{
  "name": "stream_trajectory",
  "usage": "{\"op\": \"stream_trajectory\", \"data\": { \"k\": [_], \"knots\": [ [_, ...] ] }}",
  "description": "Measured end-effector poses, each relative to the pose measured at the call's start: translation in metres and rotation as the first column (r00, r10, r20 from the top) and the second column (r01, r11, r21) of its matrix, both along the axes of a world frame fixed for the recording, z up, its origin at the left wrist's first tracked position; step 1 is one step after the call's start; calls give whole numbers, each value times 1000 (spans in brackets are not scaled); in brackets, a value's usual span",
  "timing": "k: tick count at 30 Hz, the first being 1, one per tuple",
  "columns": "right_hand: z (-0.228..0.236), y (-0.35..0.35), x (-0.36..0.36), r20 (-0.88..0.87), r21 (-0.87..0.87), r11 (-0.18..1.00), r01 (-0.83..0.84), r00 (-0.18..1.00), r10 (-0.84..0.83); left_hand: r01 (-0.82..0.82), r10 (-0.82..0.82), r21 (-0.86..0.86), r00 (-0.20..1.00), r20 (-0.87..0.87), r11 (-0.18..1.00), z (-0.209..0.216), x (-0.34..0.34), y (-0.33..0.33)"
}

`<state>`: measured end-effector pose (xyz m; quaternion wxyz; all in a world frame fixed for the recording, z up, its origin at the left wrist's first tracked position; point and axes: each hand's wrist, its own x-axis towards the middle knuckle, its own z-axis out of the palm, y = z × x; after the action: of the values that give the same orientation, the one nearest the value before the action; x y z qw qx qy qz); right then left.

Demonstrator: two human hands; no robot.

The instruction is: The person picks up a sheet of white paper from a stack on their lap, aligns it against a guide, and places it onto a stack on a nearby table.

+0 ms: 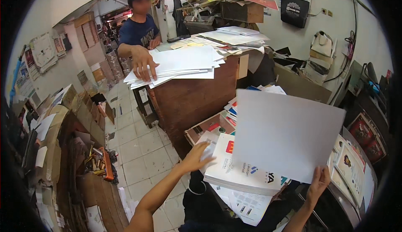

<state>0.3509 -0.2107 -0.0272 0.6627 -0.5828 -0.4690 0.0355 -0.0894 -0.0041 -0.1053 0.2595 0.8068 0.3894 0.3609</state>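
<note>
Large white sheet: spreads up and left from the right hand, fingers pinching its lower right corner, likely to leave its face unobstructed. Blank, smooth, stiff-looking. Printed stack: partly under sheet, just right of the left hand's fingertips; edges aligned, perhaps for neatness. Left fingers spread, apparently empty; contact unclear.
</note>
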Motion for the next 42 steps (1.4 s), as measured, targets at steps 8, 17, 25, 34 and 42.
{"op": "stream_trajectory", "data": {
  "k": [8,17,25,34,42],
  "knots": [
    [-5,1,9,-473,386,919,79,873,124,94,-93,-94,996,17,991,-24,-21,-40],
    [-10,25,-29,-517,331,943,-38,828,215,282,-226,128,914,-337,951,-18,-24,-27],
    [-14,18,-15,-559,258,955,-144,784,269,330,-221,422,932,-288,844,-11,-27,-5],
    [-18,25,-24,-696,254,966,49,703,147,0,15,311,999,-47,950,-24,-45,-62],
    [-43,42,-23,-632,269,956,-120,727,269,6,389,-720,839,382,694,-13,-9,-92]
  ]
}}
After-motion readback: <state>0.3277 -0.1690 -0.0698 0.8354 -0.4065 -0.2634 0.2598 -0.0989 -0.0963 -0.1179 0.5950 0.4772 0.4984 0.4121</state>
